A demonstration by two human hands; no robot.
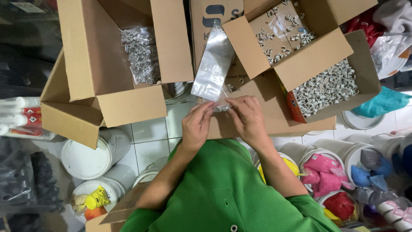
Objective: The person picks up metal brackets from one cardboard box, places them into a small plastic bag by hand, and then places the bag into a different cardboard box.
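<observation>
Left hand [196,125] and right hand [246,118] are up together in front of the green shirt [223,193], fingertips almost meeting. Both pinch the bottom edge of a clear plastic bag [212,64], left fingers curled on its left corner, right fingers closed on its right corner. Bag stands up and away from the hands, slightly tilted, shiny, looks empty. A small crumple of plastic sits right between the fingertips; can't tell if it is part of the same bag.

Just beyond the right hand: a flat cardboard flap [266,107], and past it an open box [343,81] full of small white clips [326,88]. Further out from that, another open box [296,38] with bagged clips.

Beyond the left hand, further off: a big open carton [111,64] holding a bag of the same white clips [141,53].

Below the left hand, on white floor tiles [150,137]: white lidded buckets [92,157]. Below and outside the right hand: buckets with pink bags [324,174], blue and red ones near them.
</observation>
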